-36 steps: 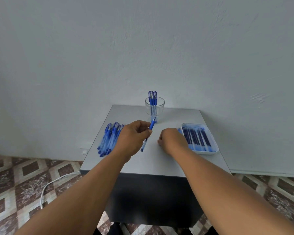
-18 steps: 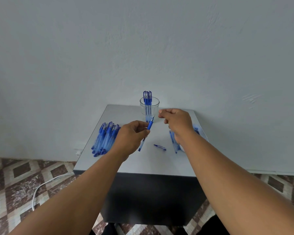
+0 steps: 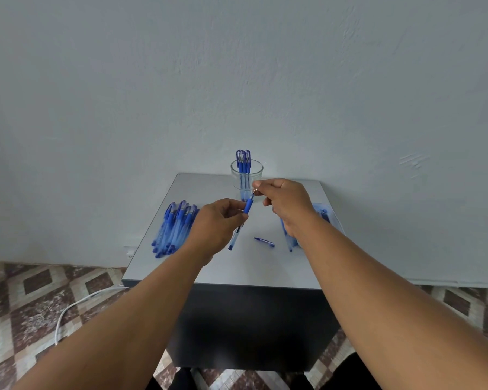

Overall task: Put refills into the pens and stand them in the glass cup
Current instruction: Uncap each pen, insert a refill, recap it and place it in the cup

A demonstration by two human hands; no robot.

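Head view: left hand has its fingers curled round a pen barrel held tilted above the surface, while the right hand pinches the metal-tipped end of a refill at the barrel's far opening, so the insertion looks under way, not finished. A few finished pens stand in the glass cup at the far edge; a large pile of pens waits at left, a loose cap lies near centre, and the refill tray sits mostly hidden at right, so I judge the task early.
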